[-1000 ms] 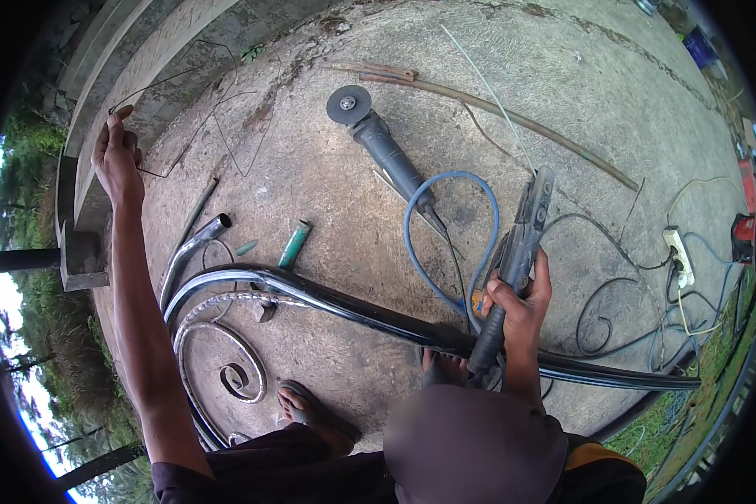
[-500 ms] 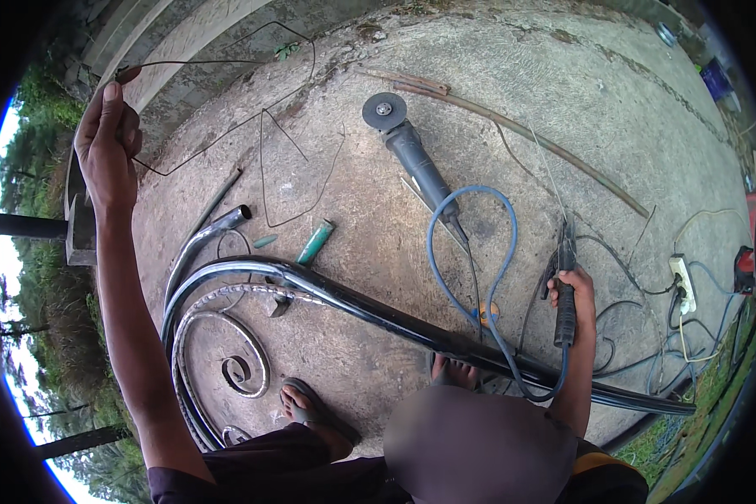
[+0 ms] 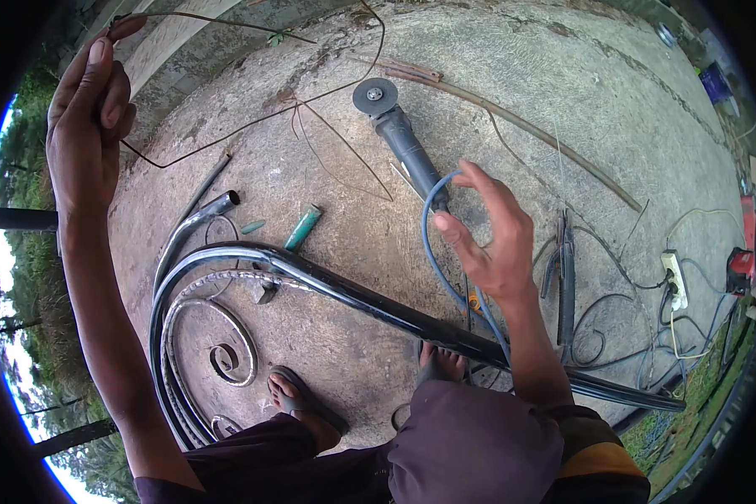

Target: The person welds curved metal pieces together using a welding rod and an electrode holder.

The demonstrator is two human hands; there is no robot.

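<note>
My left hand is raised at the upper left. Its fingers are closed on a thin, bent dark wire that reaches out to the right over the concrete. My right hand is over the middle of the floor, thumb and fingers spread around a loop of blue cable. I cannot tell whether the fingertips touch the cable. Just beyond it lies a dark angle grinder with its disc pointing away. A black welding electrode holder, with a thin rod in it, lies to the right of that hand.
A long curved black metal pipe crosses the floor before my feet. Scrolled metal and a green tube lie left. A rusty rod lies at the back. At right are a white power strip and tangled cables.
My right hand has let go of the electrode holder and moved left and up to the blue cable. My left hand has risen slightly leftward, and the wire has shifted with it.
</note>
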